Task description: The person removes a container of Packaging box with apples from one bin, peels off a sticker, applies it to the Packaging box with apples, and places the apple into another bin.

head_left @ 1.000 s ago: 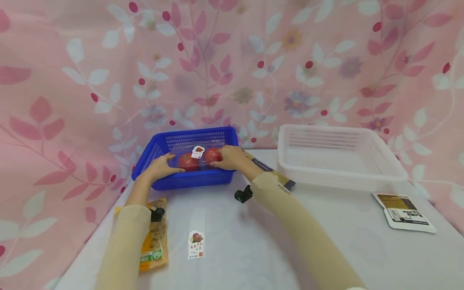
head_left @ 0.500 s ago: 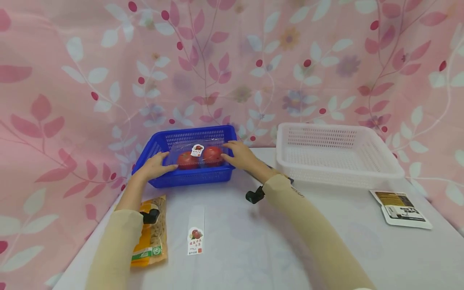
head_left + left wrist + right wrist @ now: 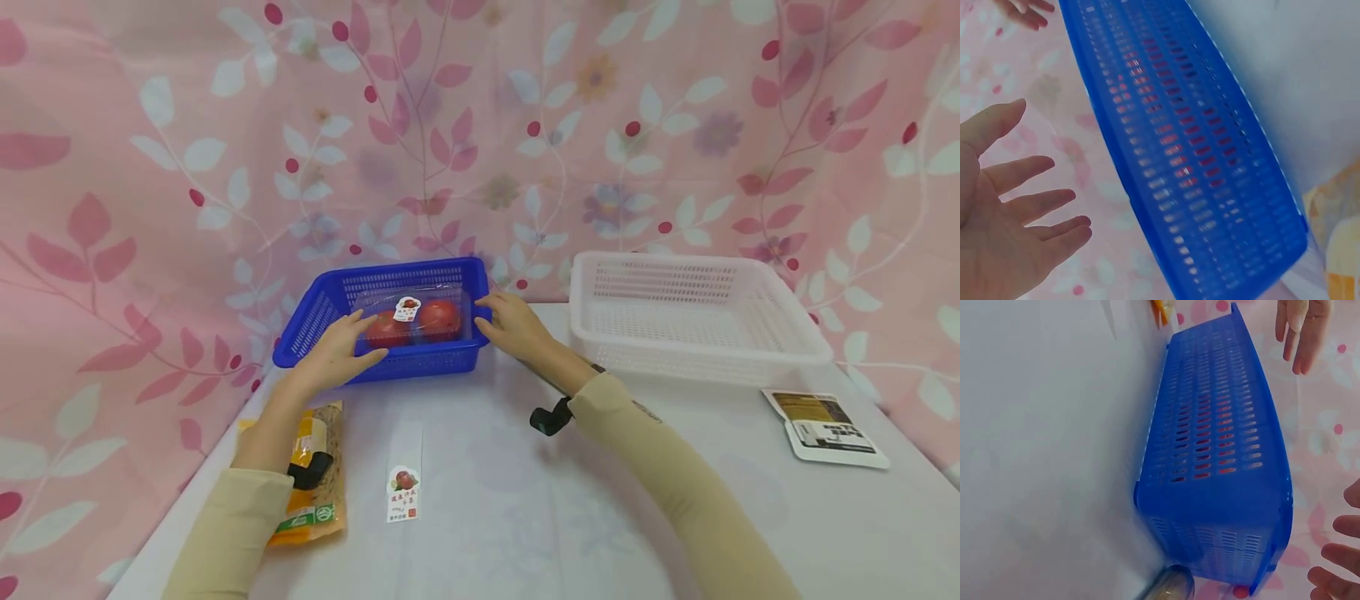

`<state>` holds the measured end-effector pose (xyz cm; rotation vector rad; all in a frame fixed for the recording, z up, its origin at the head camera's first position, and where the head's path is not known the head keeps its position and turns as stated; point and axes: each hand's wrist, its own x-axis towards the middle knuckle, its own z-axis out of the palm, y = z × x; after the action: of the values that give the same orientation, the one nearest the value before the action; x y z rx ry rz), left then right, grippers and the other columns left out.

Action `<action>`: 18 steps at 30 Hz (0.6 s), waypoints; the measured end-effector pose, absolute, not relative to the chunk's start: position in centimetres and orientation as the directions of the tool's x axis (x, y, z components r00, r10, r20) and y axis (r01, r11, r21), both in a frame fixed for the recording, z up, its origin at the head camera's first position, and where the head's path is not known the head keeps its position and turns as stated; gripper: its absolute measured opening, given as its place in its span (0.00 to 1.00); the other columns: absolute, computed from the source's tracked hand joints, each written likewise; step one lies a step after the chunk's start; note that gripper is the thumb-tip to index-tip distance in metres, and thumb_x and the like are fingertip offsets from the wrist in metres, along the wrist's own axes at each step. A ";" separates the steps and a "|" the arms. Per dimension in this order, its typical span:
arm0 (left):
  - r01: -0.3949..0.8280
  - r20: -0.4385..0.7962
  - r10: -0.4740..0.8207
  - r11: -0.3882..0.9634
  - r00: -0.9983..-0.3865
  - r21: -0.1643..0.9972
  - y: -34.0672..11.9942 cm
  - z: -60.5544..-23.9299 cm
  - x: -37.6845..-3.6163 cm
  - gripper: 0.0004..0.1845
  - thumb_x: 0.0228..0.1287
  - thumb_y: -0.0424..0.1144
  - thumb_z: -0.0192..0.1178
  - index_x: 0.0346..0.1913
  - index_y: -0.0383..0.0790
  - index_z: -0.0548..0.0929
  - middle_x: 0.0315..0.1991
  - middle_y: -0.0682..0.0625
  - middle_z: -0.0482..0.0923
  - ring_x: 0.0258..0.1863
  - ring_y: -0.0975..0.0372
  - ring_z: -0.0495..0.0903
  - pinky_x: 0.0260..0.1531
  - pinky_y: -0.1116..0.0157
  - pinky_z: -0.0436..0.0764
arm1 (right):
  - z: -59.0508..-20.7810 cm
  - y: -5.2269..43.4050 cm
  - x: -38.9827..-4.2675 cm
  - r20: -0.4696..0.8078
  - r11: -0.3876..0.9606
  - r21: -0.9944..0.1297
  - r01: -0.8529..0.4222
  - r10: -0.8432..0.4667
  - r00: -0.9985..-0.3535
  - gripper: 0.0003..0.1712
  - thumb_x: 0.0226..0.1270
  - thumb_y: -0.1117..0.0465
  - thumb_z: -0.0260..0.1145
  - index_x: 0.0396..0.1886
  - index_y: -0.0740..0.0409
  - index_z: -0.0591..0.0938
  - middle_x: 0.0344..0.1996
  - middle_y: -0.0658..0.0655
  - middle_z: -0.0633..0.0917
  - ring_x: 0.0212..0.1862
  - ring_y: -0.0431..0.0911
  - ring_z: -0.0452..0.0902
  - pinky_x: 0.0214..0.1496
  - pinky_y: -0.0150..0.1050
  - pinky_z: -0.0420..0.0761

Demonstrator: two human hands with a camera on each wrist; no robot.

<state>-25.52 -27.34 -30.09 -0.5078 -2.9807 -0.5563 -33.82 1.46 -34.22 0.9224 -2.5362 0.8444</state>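
Note:
A clear plastic box (image 3: 450,293) with two red fruits that look like tomatoes (image 3: 439,319) lies inside the blue basket (image 3: 435,362). On its lid is a small fruit label (image 3: 407,309). My left hand (image 3: 337,354) hovers over the basket's front left, fingers spread, and holds nothing. My right hand (image 3: 521,329) is beside the basket's right rim, fingers loosely bent with nothing in them. In the left wrist view the left hand (image 3: 1016,244) is open and apart from the basket wall (image 3: 1191,156). The right wrist view shows the right hand (image 3: 1341,550) likewise apart from it.
A white basket (image 3: 705,367) stands right of the blue one. An orange food bag (image 3: 318,500) lies under my left forearm. A paper strip with a fruit print (image 3: 403,492) lies front centre, a white pouch (image 3: 832,429) at far right. My right wrist partly hides a flat packet.
Both hands have let go of the plastic box, which stays in the blue basket. My right hand has drawn away rightward past the rim; the left has lifted off the box's left end.

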 end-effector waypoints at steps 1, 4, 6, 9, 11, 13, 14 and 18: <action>0.346 0.139 0.317 0.876 -0.938 0.336 -26.9 -30.1 -25.3 0.34 0.63 0.46 0.57 0.66 0.29 0.61 0.66 0.29 0.52 0.65 0.38 0.49 0.60 0.41 0.51 | -34.2 1.7 -33.6 0.484 0.604 -0.425 -0.674 -0.478 -0.733 0.19 0.64 0.56 0.60 0.51 0.62 0.78 0.48 0.58 0.80 0.51 0.49 0.71 0.55 0.42 0.71; 0.386 0.197 0.338 0.866 -0.920 0.318 -25.5 -30.3 -24.6 0.32 0.63 0.43 0.58 0.64 0.29 0.64 0.65 0.31 0.57 0.65 0.40 0.52 0.60 0.42 0.53 | -34.2 2.4 -32.6 0.529 0.582 -0.414 -0.700 -0.472 -0.705 0.18 0.63 0.58 0.61 0.49 0.63 0.79 0.46 0.58 0.80 0.50 0.49 0.72 0.53 0.42 0.72; 0.402 0.241 0.339 0.866 -0.909 0.297 -24.5 -30.4 -24.0 0.30 0.62 0.42 0.59 0.63 0.29 0.66 0.64 0.33 0.60 0.64 0.41 0.55 0.60 0.43 0.55 | -34.2 2.9 -31.9 0.566 0.580 -0.390 -0.716 -0.463 -0.683 0.17 0.62 0.58 0.61 0.48 0.62 0.79 0.46 0.58 0.80 0.50 0.50 0.72 0.53 0.43 0.72; 0.424 0.323 0.338 0.870 -0.884 0.249 -23.1 -30.7 -23.3 0.29 0.60 0.41 0.60 0.61 0.30 0.69 0.62 0.33 0.63 0.64 0.41 0.56 0.60 0.44 0.57 | -34.3 3.6 -31.1 0.645 0.584 -0.315 -0.749 -0.447 -0.620 0.16 0.60 0.60 0.63 0.46 0.62 0.80 0.45 0.59 0.81 0.50 0.51 0.73 0.53 0.44 0.72; 0.439 0.378 0.339 0.872 -0.861 0.217 -22.3 -30.9 -22.9 0.29 0.59 0.42 0.61 0.60 0.31 0.70 0.62 0.34 0.62 0.64 0.41 0.55 0.60 0.44 0.58 | -34.3 3.9 -30.7 0.700 0.585 -0.251 -0.771 -0.440 -0.562 0.16 0.59 0.59 0.63 0.45 0.62 0.81 0.44 0.59 0.81 0.48 0.51 0.74 0.52 0.44 0.73; 0.466 0.427 0.358 0.867 -0.830 0.179 -21.7 -31.3 -22.8 0.29 0.58 0.42 0.62 0.60 0.31 0.70 0.64 0.33 0.59 0.65 0.40 0.52 0.58 0.42 0.59 | -34.3 4.1 -30.3 0.739 0.591 -0.189 -0.784 -0.441 -0.510 0.16 0.59 0.59 0.63 0.45 0.62 0.81 0.44 0.60 0.81 0.47 0.52 0.74 0.51 0.44 0.73; 0.479 0.444 0.369 0.863 -0.816 0.162 -21.3 -31.5 -22.7 0.29 0.58 0.42 0.62 0.60 0.32 0.70 0.65 0.33 0.57 0.66 0.39 0.50 0.58 0.41 0.59 | -34.3 4.2 -30.1 0.751 0.596 -0.164 -0.786 -0.442 -0.491 0.16 0.59 0.59 0.63 0.45 0.62 0.81 0.44 0.60 0.81 0.47 0.52 0.74 0.50 0.44 0.73; 0.532 0.474 0.433 0.842 -0.767 0.092 -20.0 -32.5 -22.4 0.32 0.57 0.42 0.63 0.63 0.32 0.67 0.68 0.33 0.50 0.67 0.40 0.44 0.58 0.41 0.58 | -34.6 4.9 -29.0 0.757 0.628 -0.087 -0.774 -0.463 -0.460 0.18 0.59 0.58 0.63 0.47 0.62 0.80 0.46 0.63 0.79 0.48 0.55 0.73 0.49 0.48 0.73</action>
<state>-22.39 -19.96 -32.51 -0.7145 -2.5770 -0.3062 -28.98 4.89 -34.55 0.9633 -2.1312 0.5549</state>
